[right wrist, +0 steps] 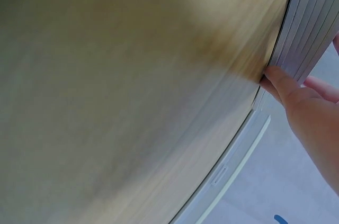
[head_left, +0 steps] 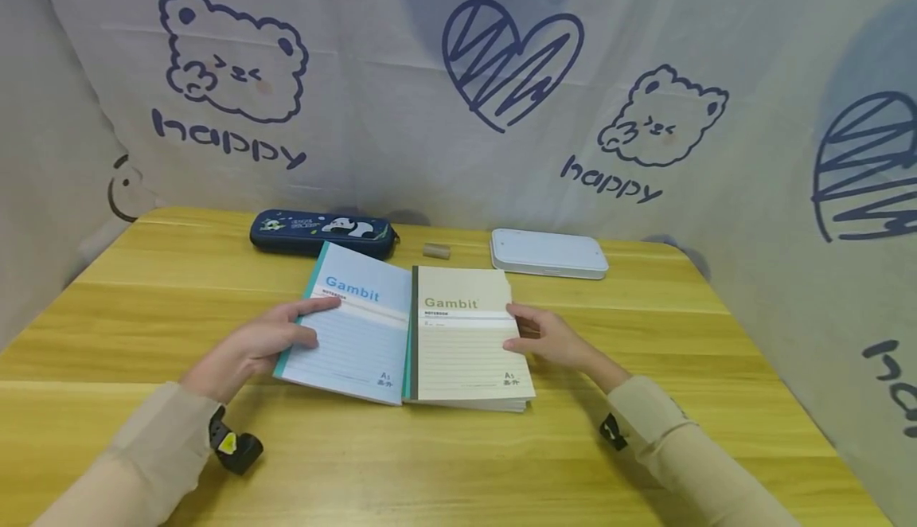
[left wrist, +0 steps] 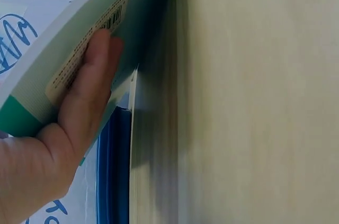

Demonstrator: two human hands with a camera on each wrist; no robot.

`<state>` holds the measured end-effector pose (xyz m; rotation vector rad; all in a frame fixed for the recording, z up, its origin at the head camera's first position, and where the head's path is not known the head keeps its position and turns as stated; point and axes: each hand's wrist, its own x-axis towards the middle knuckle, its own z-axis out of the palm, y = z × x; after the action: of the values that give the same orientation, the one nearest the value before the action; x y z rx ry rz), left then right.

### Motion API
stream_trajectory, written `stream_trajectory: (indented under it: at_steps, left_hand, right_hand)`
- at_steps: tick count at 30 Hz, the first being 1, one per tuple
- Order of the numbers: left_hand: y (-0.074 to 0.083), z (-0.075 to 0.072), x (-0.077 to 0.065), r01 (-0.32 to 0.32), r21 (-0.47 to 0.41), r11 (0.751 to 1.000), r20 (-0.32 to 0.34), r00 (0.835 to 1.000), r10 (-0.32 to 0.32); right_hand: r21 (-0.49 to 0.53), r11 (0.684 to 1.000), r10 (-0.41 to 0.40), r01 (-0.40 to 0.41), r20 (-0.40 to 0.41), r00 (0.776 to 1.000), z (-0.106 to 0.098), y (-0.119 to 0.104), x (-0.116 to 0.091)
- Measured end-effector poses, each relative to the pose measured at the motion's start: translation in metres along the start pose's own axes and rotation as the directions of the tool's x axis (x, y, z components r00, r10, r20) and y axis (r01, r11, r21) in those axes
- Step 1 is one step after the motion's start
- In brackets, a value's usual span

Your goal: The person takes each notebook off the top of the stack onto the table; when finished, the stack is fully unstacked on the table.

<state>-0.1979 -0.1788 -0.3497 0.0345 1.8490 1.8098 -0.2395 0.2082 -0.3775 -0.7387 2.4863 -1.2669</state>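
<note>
My left hand (head_left: 261, 341) grips a blue notebook (head_left: 351, 352) with a teal spine by its left side. That notebook is tilted, its left side raised, and its right edge meets the cream notebook. In the left wrist view, fingers (left wrist: 87, 83) lie against its back cover near a barcode label. The cream notebook (head_left: 466, 360), dark-spined, lies on top of a stack of notebooks (right wrist: 310, 20); a teal strip shows under its spine. My right hand (head_left: 552, 338) holds the stack at its right edge, fingertips at the page edges in the right wrist view.
Behind the notebooks lie a dark blue panda pencil case (head_left: 286, 232), a small brownish block (head_left: 436, 251) and a white flat case (head_left: 548, 252). All stand on a wooden table (head_left: 430, 471). A printed cloth (head_left: 372, 113) hangs along the table's far edge.
</note>
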Motion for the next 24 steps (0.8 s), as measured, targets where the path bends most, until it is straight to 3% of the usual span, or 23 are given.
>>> stream_trajectory:
  at_steps: [10, 16, 24]
  left_hand:
    - [0.0, 0.001, 0.006, 0.014, 0.163, 0.987, -0.044, 0.999, -0.007]
    - [-0.003, -0.004, 0.004, -0.025, 0.303, 0.953, -0.032, 0.999, 0.037]
    - [-0.003, -0.009, -0.002, -0.015, 0.349, 0.937, -0.017, 1.0, 0.023]
  right_hand:
    - [0.012, 1.0, 0.014, -0.014, -0.005, 1.0, 0.0, 0.002, 0.001]
    - [0.017, 1.0, 0.014, -0.014, 0.002, 1.0, 0.0, 0.002, 0.001]
    - [0.016, 1.0, 0.001, -0.001, 0.002, 1.0, -0.001, 0.001, 0.0]
